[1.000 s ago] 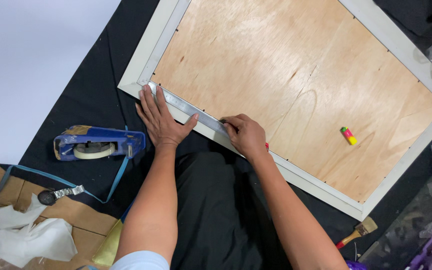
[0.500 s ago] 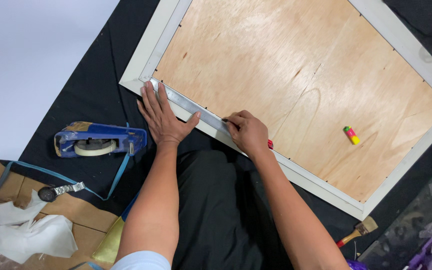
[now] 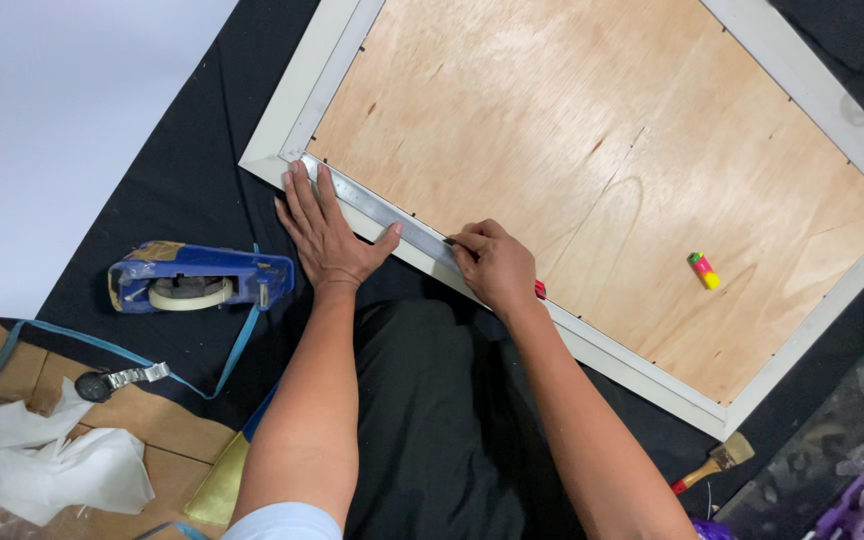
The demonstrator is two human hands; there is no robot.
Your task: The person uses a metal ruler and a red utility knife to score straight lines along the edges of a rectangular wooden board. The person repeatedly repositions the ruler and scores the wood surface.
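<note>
A white picture frame [image 3: 292, 110] lies face down, its plywood backing [image 3: 592, 150] up. A metal ruler [image 3: 377, 212] rests along the frame's near edge. My left hand [image 3: 327, 232] presses flat on the ruler's left part, fingers spread. My right hand [image 3: 497, 265] is closed around a small tool with a red end [image 3: 540, 291], its tip against the ruler's right end; the tool itself is mostly hidden.
A blue tape dispenser [image 3: 197, 280] sits left of my left hand on black cloth [image 3: 182, 170]. A small pink-and-yellow object [image 3: 703, 270] lies on the plywood. A brush [image 3: 717, 462], crumpled white paper [image 3: 57, 465], cardboard [image 3: 152, 430] and a blue strap [image 3: 102, 350] lie nearby.
The view has shifted slightly. Both hands stay on the ruler; my right hand has barely moved along it.
</note>
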